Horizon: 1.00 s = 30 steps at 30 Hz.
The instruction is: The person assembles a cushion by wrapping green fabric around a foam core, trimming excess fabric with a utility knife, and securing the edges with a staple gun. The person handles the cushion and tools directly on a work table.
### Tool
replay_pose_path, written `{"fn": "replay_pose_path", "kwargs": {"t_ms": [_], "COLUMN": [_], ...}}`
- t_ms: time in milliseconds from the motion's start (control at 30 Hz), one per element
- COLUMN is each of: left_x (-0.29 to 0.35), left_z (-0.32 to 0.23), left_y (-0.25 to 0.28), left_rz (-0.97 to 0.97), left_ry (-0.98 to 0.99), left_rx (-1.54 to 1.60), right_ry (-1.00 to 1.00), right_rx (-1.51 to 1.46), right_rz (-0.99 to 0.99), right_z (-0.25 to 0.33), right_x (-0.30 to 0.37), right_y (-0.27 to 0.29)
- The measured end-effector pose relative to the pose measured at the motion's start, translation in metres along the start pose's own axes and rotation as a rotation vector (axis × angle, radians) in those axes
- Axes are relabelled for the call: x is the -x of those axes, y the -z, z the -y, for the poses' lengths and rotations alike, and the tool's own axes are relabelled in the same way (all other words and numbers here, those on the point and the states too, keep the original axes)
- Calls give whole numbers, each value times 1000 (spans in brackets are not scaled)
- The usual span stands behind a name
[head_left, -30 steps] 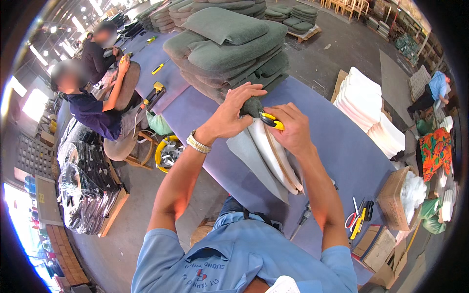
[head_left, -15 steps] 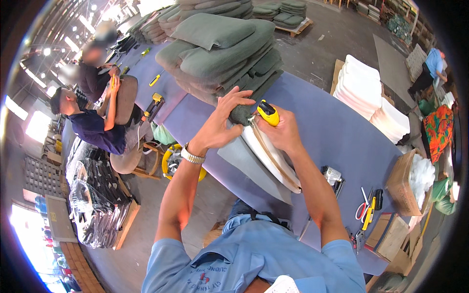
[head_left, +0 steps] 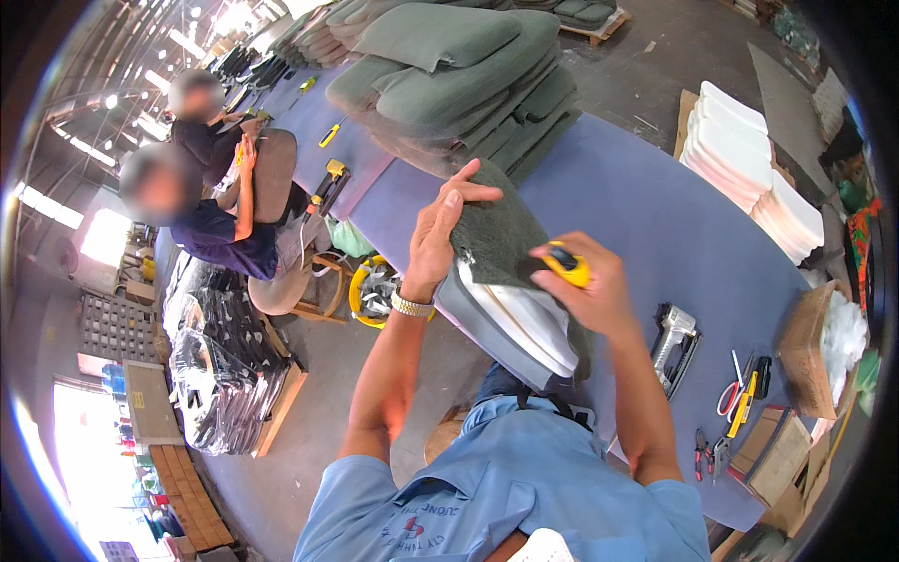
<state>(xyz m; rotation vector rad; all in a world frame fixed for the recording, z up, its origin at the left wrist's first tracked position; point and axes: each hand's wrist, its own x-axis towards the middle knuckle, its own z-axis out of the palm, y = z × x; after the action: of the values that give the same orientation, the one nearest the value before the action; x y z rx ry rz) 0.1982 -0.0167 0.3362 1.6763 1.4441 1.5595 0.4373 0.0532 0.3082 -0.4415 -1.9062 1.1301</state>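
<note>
Grn cloth (head_left: 503,229) now prob. unfolded.

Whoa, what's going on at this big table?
A person in a blue shirt is working at a blue-grey table. The left grip is on some dark green cloth, which covers part of a white padded piece. The right grip holds a yellow-and-black tool near the cloth's edge. A tall pile of green pads stands behind.

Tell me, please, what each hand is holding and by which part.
The right hand grips a yellow tool by its body; whether the left hand grips the green fabric is unclear.
</note>
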Motion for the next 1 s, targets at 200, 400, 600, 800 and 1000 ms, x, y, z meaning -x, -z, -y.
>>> {"fn": "replay_pose_path", "kwargs": {"t_ms": [200, 400, 600, 800, 1000], "left_x": [14, 11, 5, 13, 36], "left_z": [4, 19, 0, 22, 49], "left_y": [-3, -9, -22, -8, 6], "left_rz": [-172, -400, -639, -773, -901], "left_ry": [84, 138, 342, 397, 535], "left_rx": [65, 178, -23, -44, -55], "right_ry": [-785, -977, -1039, -917, -869], "right_rx": [126, 726, 951, 1243, 160], "right_rz": [-394, -447, -456, -359, -489], "right_z": [-44, -164, -179, -195, -159], "right_x": [111, 324, 374, 373, 258], "right_y": [87, 192, 215, 226, 147]}}
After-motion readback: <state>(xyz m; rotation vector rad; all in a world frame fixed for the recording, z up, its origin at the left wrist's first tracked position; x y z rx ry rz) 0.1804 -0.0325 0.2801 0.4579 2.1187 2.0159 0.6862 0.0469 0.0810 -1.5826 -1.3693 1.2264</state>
